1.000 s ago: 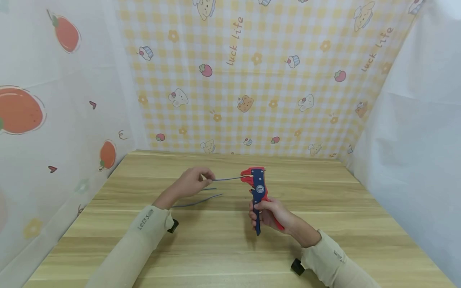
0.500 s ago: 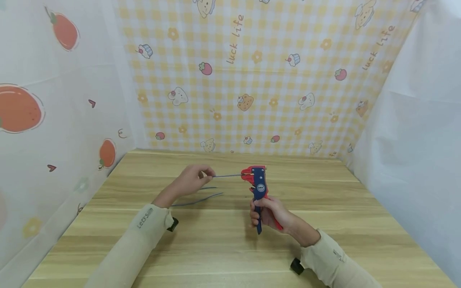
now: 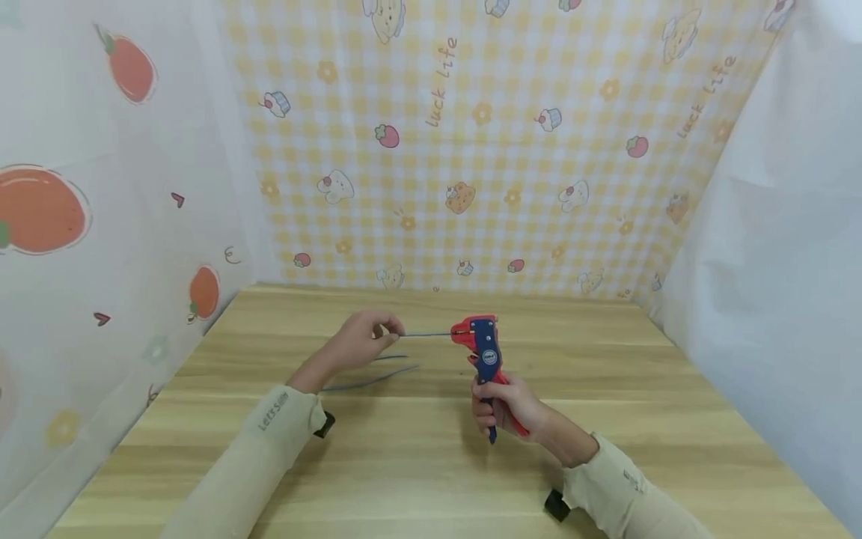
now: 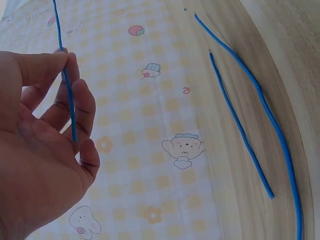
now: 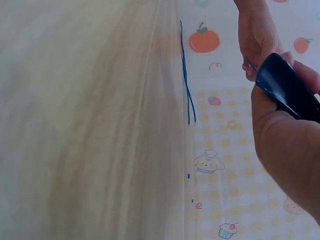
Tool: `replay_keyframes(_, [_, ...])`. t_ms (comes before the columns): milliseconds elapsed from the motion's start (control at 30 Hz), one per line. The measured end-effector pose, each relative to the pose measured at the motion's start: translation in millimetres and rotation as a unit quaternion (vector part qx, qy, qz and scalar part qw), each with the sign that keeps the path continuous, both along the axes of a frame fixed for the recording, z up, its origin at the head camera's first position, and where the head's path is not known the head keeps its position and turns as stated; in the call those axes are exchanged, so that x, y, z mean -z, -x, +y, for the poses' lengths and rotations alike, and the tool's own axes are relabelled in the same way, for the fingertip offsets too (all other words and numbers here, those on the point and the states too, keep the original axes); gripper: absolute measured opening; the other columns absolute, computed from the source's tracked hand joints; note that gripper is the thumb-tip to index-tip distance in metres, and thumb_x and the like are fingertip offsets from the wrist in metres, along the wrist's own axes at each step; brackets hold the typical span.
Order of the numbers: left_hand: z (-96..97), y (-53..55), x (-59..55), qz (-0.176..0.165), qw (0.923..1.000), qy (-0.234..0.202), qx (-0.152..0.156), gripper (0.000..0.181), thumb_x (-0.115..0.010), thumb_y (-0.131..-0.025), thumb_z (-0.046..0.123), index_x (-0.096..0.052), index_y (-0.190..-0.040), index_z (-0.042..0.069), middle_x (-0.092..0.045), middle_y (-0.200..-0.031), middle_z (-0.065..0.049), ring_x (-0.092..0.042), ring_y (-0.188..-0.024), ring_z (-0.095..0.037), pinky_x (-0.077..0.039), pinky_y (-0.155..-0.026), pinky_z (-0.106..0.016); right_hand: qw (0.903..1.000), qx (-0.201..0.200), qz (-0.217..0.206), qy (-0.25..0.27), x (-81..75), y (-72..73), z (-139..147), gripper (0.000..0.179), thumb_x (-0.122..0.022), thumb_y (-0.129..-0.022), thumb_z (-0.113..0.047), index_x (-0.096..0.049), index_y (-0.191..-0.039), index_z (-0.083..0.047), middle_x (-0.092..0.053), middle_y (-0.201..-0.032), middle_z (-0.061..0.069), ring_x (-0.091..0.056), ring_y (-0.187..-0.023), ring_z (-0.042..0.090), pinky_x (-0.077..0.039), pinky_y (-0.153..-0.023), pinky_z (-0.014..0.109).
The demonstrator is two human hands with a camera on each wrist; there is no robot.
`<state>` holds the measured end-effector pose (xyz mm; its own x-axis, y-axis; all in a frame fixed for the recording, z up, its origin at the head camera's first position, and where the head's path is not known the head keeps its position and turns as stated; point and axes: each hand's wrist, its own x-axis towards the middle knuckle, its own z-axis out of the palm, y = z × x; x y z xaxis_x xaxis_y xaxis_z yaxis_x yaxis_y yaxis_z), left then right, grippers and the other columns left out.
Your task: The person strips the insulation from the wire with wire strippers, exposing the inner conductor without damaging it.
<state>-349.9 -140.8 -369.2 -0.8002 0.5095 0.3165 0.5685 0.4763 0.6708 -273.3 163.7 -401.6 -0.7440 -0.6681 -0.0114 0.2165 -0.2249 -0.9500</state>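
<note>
My left hand (image 3: 367, 342) pinches a thin blue wire (image 3: 427, 335) between thumb and fingers above the table. In the left wrist view, the tail of that wire (image 4: 69, 97) runs down across the fingers. Its other end sits between the red jaws of a wire stripper (image 3: 485, 346), and those jaws are closed on it. My right hand (image 3: 508, 404) grips the stripper's blue and red handles, squeezed close together, with the tool upright. The right wrist view shows the dark blue handle end (image 5: 285, 85) in that hand. The wire tip inside the jaws is hidden.
On the wooden table (image 3: 404, 464) near my left hand lie a longer blue wire (image 4: 265, 107) and a shorter blue wire (image 4: 240, 125). Small blue bits (image 5: 188, 176) lie on the table too. A checked cloth (image 3: 417, 165) hangs behind the table, with white sheets at the sides.
The stripper's red jaws have come together on the wire and its handles have been squeezed closer. The tool has tilted and shifted slightly right. My left hand stays nearly in place.
</note>
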Motion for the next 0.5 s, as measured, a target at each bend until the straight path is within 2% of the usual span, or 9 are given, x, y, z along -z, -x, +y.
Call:
replay_keyframes(133, [2.0,-0.8,2.5,-0.002,0.9999,0.011,-0.007,0.010,-0.062,-0.097,0.007,-0.071,-0.100,0.010,-0.069,-0.101,-0.003,-0.058,-0.079,-0.014,-0.050,-0.068,-0.031,0.9994,0.026,-0.022,0.006,2.1,4.1,0.5,0.012,-0.047,-0.099,-0.010,-0.045,-0.087,-0.014,-0.040,-0.059,-0.009,-0.037,-0.048,0.004,-0.040,-0.047,0.019])
replay_keyframes(233, [1.5,-2.4,1.5,-0.008,0.9993,0.024,-0.029,0.011,-0.062,-0.097,0.010,-0.071,-0.101,0.011,-0.068,-0.102,-0.002,-0.058,-0.079,-0.014,-0.050,-0.068,-0.032,0.9995,0.014,-0.022,0.015,2.2,7.0,3.2,0.011,-0.044,-0.098,-0.009,-0.045,-0.089,-0.013,-0.041,-0.063,-0.007,-0.038,-0.051,0.006,-0.046,-0.051,0.020])
replay_keyframes(367, [-3.5,-3.3,1.7,-0.017,0.9972,0.030,-0.066,0.011,-0.063,-0.097,0.012,-0.072,-0.101,0.014,-0.068,-0.102,-0.001,-0.057,-0.075,-0.015,-0.048,-0.063,-0.032,0.9991,-0.034,-0.007,0.026,1.3,8.6,6.3,0.010,-0.040,-0.097,-0.005,-0.048,-0.098,-0.009,-0.049,-0.074,-0.002,-0.048,-0.065,0.012,-0.052,-0.068,0.029])
replay_keyframes(500, [-8.8,-0.4,5.8,-0.014,0.9962,0.034,-0.079,0.011,-0.063,-0.096,0.013,-0.073,-0.099,0.015,-0.069,-0.103,-0.001,-0.056,-0.071,-0.014,-0.046,-0.058,-0.031,0.9969,-0.069,0.005,0.039,0.7,10.1,6.6,0.017,-0.037,-0.097,-0.002,-0.045,-0.112,-0.001,-0.057,-0.090,0.003,-0.058,-0.082,0.017,-0.051,-0.084,0.038])
